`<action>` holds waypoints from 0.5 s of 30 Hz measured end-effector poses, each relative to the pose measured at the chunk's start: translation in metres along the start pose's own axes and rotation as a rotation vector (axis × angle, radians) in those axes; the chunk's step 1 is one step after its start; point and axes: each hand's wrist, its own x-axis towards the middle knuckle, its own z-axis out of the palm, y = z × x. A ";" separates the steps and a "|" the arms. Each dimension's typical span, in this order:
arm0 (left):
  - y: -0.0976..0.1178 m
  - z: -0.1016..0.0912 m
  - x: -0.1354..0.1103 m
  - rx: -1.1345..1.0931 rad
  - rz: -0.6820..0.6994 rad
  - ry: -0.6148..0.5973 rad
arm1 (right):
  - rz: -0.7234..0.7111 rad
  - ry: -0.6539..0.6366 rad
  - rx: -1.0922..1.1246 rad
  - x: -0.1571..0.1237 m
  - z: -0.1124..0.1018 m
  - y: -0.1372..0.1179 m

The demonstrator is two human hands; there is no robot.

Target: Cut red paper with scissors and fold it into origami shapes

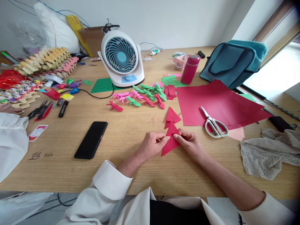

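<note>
A folded triangle of red paper (170,143) is held just above the wooden table, between both hands. My left hand (156,142) pinches its left edge between thumb and fingers. On the right edge, my right hand (187,140) grips it the same way, thumb on top. Just beyond it lies another folded red paper triangle (172,115), partly covered by the held one. Small folded paper figures (150,92) in pink, green and red are heaped farther back. White-handled scissors (213,125) rest with blades apart on large red paper sheets (199,101) to the right.
A black phone (91,140) lies at left, near a black marker (62,109). Behind stand a white fan (122,59), a red thermos (190,69) and a teal bag (234,62). A crumpled cloth (264,153) is at right. Another person's sleeve (11,140) reaches in at left.
</note>
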 end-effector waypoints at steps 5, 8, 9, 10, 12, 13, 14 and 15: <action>-0.001 0.003 -0.001 0.044 -0.020 -0.011 | 0.016 0.083 0.027 0.001 -0.004 0.006; -0.002 0.004 -0.002 0.056 -0.012 -0.041 | -0.002 0.135 0.077 0.002 -0.007 0.009; -0.003 0.004 -0.003 0.056 -0.013 -0.056 | -0.010 0.150 0.088 0.002 -0.008 0.009; -0.003 0.004 -0.003 0.055 -0.017 -0.072 | -0.014 0.166 0.095 0.002 -0.009 0.010; -0.004 0.004 -0.003 0.048 -0.032 -0.102 | -0.013 0.201 0.095 0.003 -0.011 0.009; -0.005 0.003 -0.003 0.040 -0.042 -0.114 | -0.012 0.224 0.095 0.003 -0.011 0.008; -0.006 0.003 -0.003 0.030 -0.056 -0.123 | -0.010 0.248 0.097 0.004 -0.012 0.008; -0.006 0.002 -0.003 0.021 -0.069 -0.124 | -0.009 0.271 0.104 0.004 -0.013 0.008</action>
